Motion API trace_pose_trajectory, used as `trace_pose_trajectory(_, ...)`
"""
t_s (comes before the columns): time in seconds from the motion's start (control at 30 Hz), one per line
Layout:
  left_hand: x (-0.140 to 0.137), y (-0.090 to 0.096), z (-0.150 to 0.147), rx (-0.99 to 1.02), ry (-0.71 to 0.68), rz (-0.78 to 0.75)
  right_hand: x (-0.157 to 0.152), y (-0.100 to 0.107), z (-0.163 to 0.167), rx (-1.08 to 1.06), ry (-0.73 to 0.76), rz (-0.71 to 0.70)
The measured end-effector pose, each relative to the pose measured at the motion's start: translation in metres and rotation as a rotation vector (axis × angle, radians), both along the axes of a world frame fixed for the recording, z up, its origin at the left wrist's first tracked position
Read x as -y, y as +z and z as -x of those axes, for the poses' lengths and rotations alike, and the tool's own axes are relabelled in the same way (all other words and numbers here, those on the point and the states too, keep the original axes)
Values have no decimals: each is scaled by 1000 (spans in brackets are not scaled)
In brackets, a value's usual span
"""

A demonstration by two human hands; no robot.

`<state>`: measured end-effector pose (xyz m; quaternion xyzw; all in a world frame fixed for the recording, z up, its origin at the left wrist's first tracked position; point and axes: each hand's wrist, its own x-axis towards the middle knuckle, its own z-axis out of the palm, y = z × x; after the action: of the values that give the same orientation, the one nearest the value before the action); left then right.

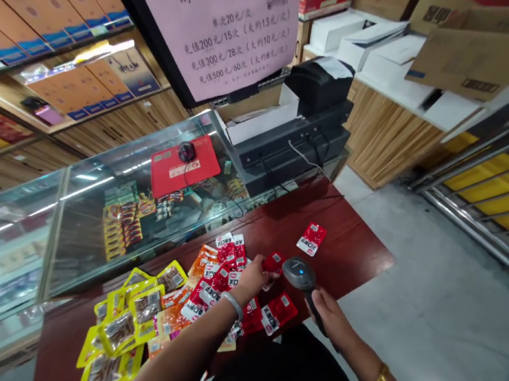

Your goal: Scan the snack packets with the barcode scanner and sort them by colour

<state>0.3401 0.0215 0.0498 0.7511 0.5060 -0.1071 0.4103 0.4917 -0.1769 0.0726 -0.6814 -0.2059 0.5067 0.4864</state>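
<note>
My right hand is wrapped round the handle of a dark barcode scanner, whose head shows a small blue light. Just left of the scanner head, my left hand pinches a red snack packet. Beneath and beside that hand lies a pile of red-and-white packets. Orange packets and yellow-edged packets spread further left. One red packet rests apart beyond the scanner, and another red packet lies nearer my body.
The dark red counter top adjoins a glass display case. On the glass are a red mat and a black mouse. A monitor with a pink notice and a black printer stand behind. Metal railings are at right.
</note>
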Motion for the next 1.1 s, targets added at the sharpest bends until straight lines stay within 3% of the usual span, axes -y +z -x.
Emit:
trace_pose_trajectory(0.17, -3, -4, -7, 78, 21, -7, -2, 4, -4, -39, 5, -2)
trace_pose_trajectory(0.4, -6, -12, -34, 305, 261, 276, 5, 1, -4, -26, -31, 27)
trace_pose_trajectory(0.5, -8, -9, -55, 492, 274, 340, 8, 0, -8, 17, -44, 38)
trace_pose_trajectory(0.57, -2, -5, -56, 479, 177, 245, 10, 0, -11, 23, -50, 42)
trace_pose_trajectory(0.7, 33, -3, -18, 54, -183, -118, 13, -2, -12, -9, -78, 56)
trace_pose_trajectory(0.8, 65, -11, 17, -79, -449, -159, 16, -6, -10, -36, -59, 67)
trace_pose_trajectory(0.9, 78, -19, 32, -64, -563, -138, 19, -9, -7, -45, -42, 70)
trace_pose_trajectory(1.0, 71, -22, 28, -95, -445, -92, 20, -8, -6, -33, -17, 71)
trace_pose_trajectory(1.1, 55, -22, 20, -98, -107, 33, 18, -3, -6, -10, 20, 60)
